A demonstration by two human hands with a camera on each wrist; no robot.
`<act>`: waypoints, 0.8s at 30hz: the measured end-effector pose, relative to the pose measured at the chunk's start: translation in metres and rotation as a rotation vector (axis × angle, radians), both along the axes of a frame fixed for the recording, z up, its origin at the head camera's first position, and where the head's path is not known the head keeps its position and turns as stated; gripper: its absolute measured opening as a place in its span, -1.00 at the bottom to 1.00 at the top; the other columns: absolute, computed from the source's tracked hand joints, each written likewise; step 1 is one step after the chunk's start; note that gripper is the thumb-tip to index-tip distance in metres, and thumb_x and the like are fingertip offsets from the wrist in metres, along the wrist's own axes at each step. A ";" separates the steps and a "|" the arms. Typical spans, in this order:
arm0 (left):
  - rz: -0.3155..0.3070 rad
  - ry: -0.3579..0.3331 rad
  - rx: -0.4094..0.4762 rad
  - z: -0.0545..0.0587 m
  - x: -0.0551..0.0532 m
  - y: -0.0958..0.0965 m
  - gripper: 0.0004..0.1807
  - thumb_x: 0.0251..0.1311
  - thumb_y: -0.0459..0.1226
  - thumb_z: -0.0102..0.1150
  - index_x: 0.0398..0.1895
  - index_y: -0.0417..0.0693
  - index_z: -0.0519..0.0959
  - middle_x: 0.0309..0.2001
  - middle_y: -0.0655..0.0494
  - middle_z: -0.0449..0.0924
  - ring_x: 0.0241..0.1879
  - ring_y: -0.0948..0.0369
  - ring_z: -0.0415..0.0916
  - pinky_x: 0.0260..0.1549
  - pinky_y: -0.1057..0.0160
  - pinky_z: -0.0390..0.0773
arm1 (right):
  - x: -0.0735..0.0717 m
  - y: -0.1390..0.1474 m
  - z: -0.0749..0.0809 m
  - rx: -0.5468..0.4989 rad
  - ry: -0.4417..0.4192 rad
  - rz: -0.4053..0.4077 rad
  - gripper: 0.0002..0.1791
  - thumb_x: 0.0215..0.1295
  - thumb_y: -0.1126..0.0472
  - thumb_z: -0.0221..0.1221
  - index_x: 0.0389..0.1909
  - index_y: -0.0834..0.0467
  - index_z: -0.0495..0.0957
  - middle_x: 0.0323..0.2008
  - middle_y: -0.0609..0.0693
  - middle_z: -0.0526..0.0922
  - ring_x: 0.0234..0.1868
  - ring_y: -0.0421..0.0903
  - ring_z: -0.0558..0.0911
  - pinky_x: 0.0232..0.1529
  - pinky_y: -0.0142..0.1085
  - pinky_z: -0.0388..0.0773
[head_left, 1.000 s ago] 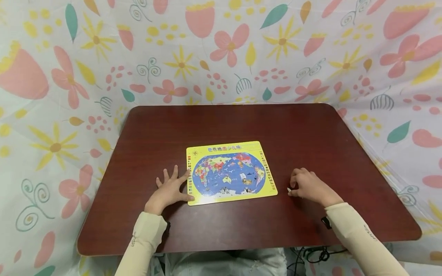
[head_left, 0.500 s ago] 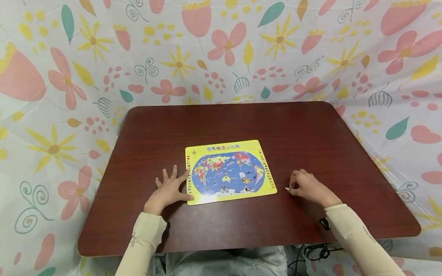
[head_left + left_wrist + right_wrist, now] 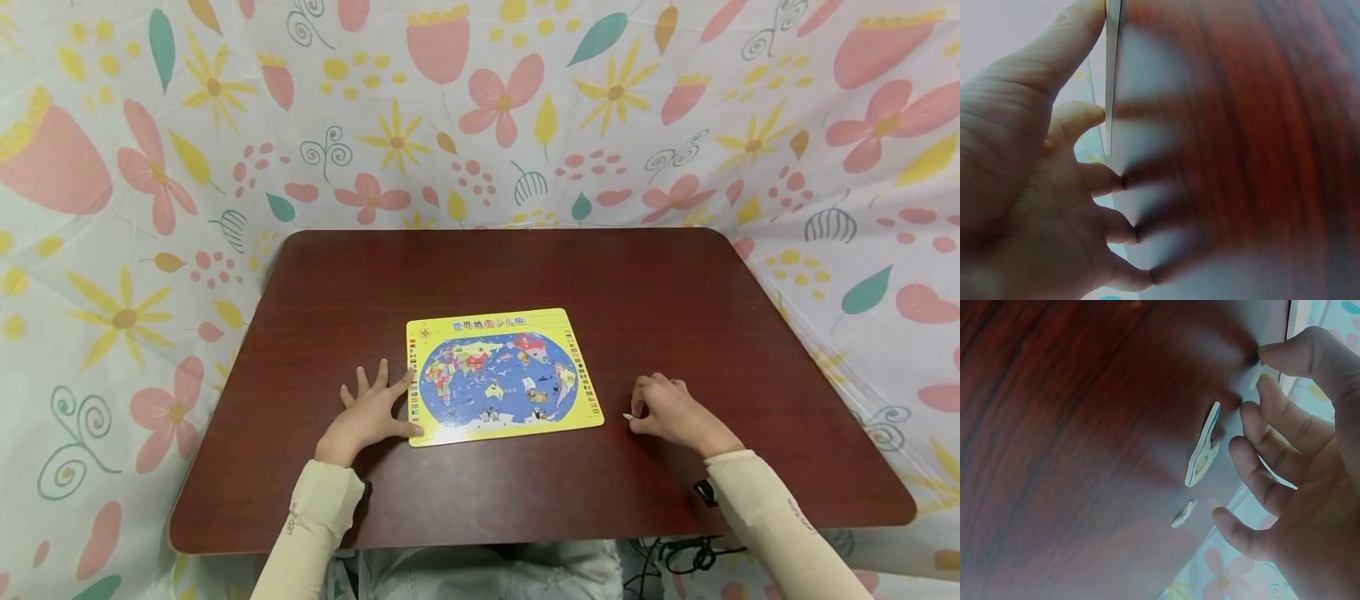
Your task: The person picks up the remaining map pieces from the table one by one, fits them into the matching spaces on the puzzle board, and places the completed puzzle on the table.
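Note:
A yellow-bordered world map puzzle board (image 3: 491, 429) lies flat near the middle of the table. My left hand (image 3: 366, 423) rests at its left side with fingers spread. The thumb and index finger touch the board's edge (image 3: 1112, 81), while the other fingertips stand on the tabletop. To the right of the board, my right hand (image 3: 675, 414) pinches a small pale puzzle piece (image 3: 627, 417) between thumb and index finger, low over the table. Under the right palm, the right wrist view shows a larger puzzle piece (image 3: 1204, 453) and a small one (image 3: 1184, 514), hidden from the head view.
The dark red-brown table (image 3: 525, 267) has rounded corners. A flower-printed cloth (image 3: 420, 108) hangs behind it and along both sides. Black cables (image 3: 693, 557) lie below the front edge, near the person's pale trousers (image 3: 487, 575).
The right hand shifts very slightly toward the front edge, and the small piece between its fingertips turns a little. The left hand and the board hold still.

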State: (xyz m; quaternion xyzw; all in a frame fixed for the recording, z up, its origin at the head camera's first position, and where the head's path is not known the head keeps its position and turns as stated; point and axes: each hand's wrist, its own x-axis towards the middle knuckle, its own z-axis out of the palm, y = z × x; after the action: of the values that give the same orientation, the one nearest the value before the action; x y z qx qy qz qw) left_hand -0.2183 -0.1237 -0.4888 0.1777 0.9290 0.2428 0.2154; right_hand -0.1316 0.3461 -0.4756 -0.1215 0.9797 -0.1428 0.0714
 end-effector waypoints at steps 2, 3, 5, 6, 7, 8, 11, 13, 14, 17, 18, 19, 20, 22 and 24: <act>0.005 0.001 0.000 0.002 -0.001 -0.002 0.13 0.06 0.06 0.51 0.62 0.05 0.08 0.58 -0.35 -0.40 0.45 -0.46 -0.62 0.23 -0.57 -0.43 | -0.003 -0.001 0.003 0.009 0.005 0.010 -0.72 0.11 0.27 0.40 -0.64 -0.03 0.52 -0.43 -0.15 0.45 -0.32 -0.07 0.36 -0.07 0.27 0.27; 0.008 0.001 0.001 0.003 -0.001 -0.003 0.12 0.06 0.06 0.51 0.62 0.05 0.08 0.58 -0.34 -0.40 0.45 -0.45 -0.62 0.23 -0.57 -0.43 | -0.005 -0.001 0.005 0.009 0.006 0.012 -0.72 0.10 0.27 0.40 -0.64 -0.04 0.52 -0.43 -0.16 0.44 -0.32 -0.07 0.36 -0.06 0.27 0.26; 0.009 0.004 0.003 0.005 -0.002 -0.004 0.12 0.06 0.06 0.50 0.62 0.06 0.08 0.58 -0.34 -0.41 0.45 -0.45 -0.63 0.23 -0.57 -0.43 | -0.009 -0.003 0.011 0.004 0.013 0.025 -0.72 0.10 0.29 0.39 -0.65 -0.04 0.52 -0.41 -0.15 0.45 -0.30 -0.06 0.38 -0.04 0.29 0.24; 0.010 0.005 0.003 0.005 -0.002 -0.005 0.12 0.07 0.07 0.50 0.62 0.06 0.08 0.58 -0.34 -0.41 0.45 -0.45 -0.63 0.23 -0.57 -0.44 | -0.012 -0.003 0.015 0.004 0.023 0.034 -0.71 0.10 0.29 0.38 -0.65 -0.04 0.51 -0.39 -0.14 0.46 -0.28 -0.04 0.39 -0.04 0.29 0.24; 0.010 0.008 0.003 0.006 -0.003 -0.005 0.12 0.07 0.07 0.50 0.62 0.06 0.08 0.58 -0.34 -0.41 0.45 -0.45 -0.63 0.23 -0.57 -0.44 | -0.015 -0.004 0.019 0.000 0.033 0.042 -0.71 0.10 0.30 0.38 -0.65 -0.04 0.51 -0.37 -0.13 0.47 -0.26 -0.03 0.40 -0.05 0.29 0.24; 0.010 0.011 0.003 0.007 -0.003 -0.006 0.12 0.07 0.07 0.50 0.62 0.06 0.08 0.58 -0.34 -0.40 0.45 -0.44 -0.64 0.23 -0.57 -0.44 | -0.018 -0.004 0.023 -0.008 0.043 0.050 -0.71 0.10 0.31 0.38 -0.65 -0.05 0.51 -0.33 -0.10 0.49 -0.24 -0.01 0.42 -0.05 0.29 0.23; 0.009 0.020 -0.005 0.009 -0.004 -0.007 0.11 0.07 0.07 0.50 0.62 0.06 0.08 0.58 -0.34 -0.40 0.45 -0.44 -0.64 0.23 -0.57 -0.44 | -0.026 -0.006 0.036 -0.026 0.074 0.077 -0.70 0.11 0.32 0.36 -0.65 -0.06 0.50 -0.21 0.01 0.55 -0.14 0.08 0.46 -0.07 0.29 0.22; 0.009 0.023 -0.010 0.010 -0.003 -0.007 0.11 0.07 0.07 0.50 0.62 0.07 0.08 0.59 -0.33 -0.40 0.45 -0.44 -0.64 0.23 -0.56 -0.44 | -0.032 -0.008 0.043 -0.033 0.094 0.088 -0.70 0.10 0.33 0.35 -0.65 -0.06 0.50 -0.15 0.09 0.58 -0.09 0.13 0.47 -0.07 0.30 0.22; 0.009 0.024 -0.011 0.010 -0.003 -0.007 0.11 0.07 0.07 0.50 0.62 0.07 0.08 0.59 -0.32 -0.40 0.45 -0.43 -0.64 0.23 -0.56 -0.44 | -0.035 -0.009 0.046 -0.038 0.102 0.091 -0.70 0.10 0.33 0.35 -0.65 -0.06 0.50 -0.12 0.12 0.58 -0.07 0.15 0.47 -0.06 0.30 0.22; 0.015 0.024 -0.007 0.008 -0.001 -0.007 0.10 0.07 0.05 0.51 0.62 0.07 0.10 0.59 -0.32 -0.39 0.46 -0.43 -0.63 0.24 -0.56 -0.43 | -0.047 -0.014 0.052 -0.039 0.125 0.098 -0.71 0.08 0.33 0.35 -0.65 -0.05 0.49 -0.09 0.16 0.58 -0.03 0.17 0.47 -0.06 0.28 0.24; 0.017 0.023 -0.002 0.008 0.000 -0.007 0.10 0.07 0.05 0.51 0.62 0.06 0.11 0.59 -0.33 -0.38 0.46 -0.43 -0.62 0.24 -0.56 -0.43 | -0.051 -0.016 0.053 -0.041 0.128 0.097 -0.71 0.07 0.33 0.35 -0.65 -0.04 0.49 -0.08 0.17 0.58 -0.02 0.18 0.46 -0.05 0.27 0.24; 0.019 0.020 0.001 0.007 0.002 -0.006 0.10 0.07 0.05 0.51 0.62 0.07 0.11 0.59 -0.32 -0.38 0.46 -0.43 -0.62 0.25 -0.55 -0.43 | -0.055 -0.019 0.054 -0.045 0.128 0.096 -0.71 0.07 0.32 0.36 -0.65 -0.03 0.49 -0.07 0.18 0.58 -0.02 0.18 0.46 -0.04 0.27 0.24; 0.021 0.021 0.009 0.006 0.003 -0.006 0.10 0.06 0.04 0.52 0.61 0.06 0.12 0.59 -0.33 -0.36 0.46 -0.44 -0.61 0.24 -0.56 -0.42 | -0.059 -0.021 0.053 -0.047 0.126 0.099 -0.71 0.07 0.32 0.36 -0.66 -0.03 0.49 -0.06 0.19 0.57 -0.01 0.19 0.46 -0.04 0.26 0.24; 0.022 0.016 0.015 0.004 0.006 -0.003 0.09 0.06 0.04 0.52 0.61 0.07 0.13 0.59 -0.32 -0.35 0.47 -0.43 -0.60 0.25 -0.55 -0.41 | -0.067 -0.027 0.052 -0.049 0.117 0.099 -0.70 0.06 0.32 0.38 -0.67 -0.03 0.49 -0.04 0.20 0.56 0.02 0.20 0.44 -0.02 0.27 0.23; 0.020 0.014 0.018 0.003 0.007 0.000 0.09 0.05 0.04 0.52 0.61 0.07 0.14 0.59 -0.32 -0.34 0.47 -0.43 -0.59 0.26 -0.54 -0.41 | -0.074 -0.032 0.050 -0.051 0.110 0.103 -0.69 0.06 0.30 0.40 -0.68 -0.03 0.49 -0.02 0.21 0.56 0.04 0.21 0.43 0.01 0.28 0.21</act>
State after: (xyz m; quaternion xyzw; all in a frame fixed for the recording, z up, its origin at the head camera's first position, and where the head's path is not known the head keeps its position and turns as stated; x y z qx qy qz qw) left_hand -0.2109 -0.1241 -0.4863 0.1718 0.9300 0.2523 0.2049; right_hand -0.2061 0.3138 -0.4258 -0.1809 0.9706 -0.1572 0.0218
